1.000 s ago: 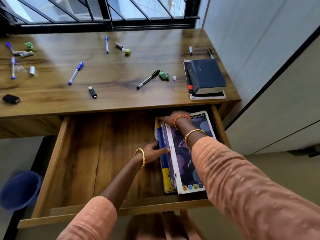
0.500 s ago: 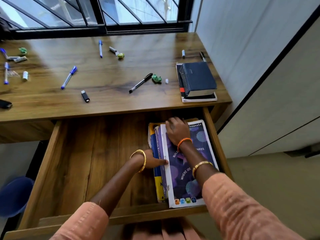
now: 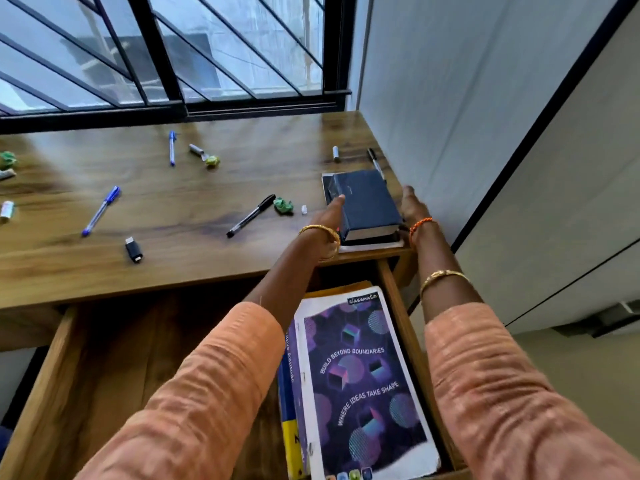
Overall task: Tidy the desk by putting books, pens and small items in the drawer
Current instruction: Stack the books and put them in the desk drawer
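A thick dark blue book [image 3: 367, 202] lies on top of thinner books [image 3: 372, 244] at the desk's right front corner. My left hand [image 3: 327, 218] touches the stack's left side with straight fingers. My right hand [image 3: 412, 206] lies along its right side, fingers extended. The open drawer [image 3: 138, 358] below holds a purple notebook [image 3: 360, 375] on a blue and yellow book [image 3: 289, 393] at its right end. On the desk [image 3: 207, 265] lie a black pen [image 3: 251, 215], two blue pens [image 3: 102, 210] [image 3: 172, 152] and a black USB stick [image 3: 133, 250].
Crumpled green paper balls [image 3: 283, 205] [image 3: 212, 161], a small white piece [image 3: 304, 209], a black marker [image 3: 375, 161] and a white cap [image 3: 336, 153] lie on the desk. A barred window [image 3: 166, 64] stands behind it and a white wall [image 3: 450, 116] close on the right.
Both hands left the books in the drawer and rose to the desk, now flanking the dark blue book stack. The camera tilted up and moved closer.
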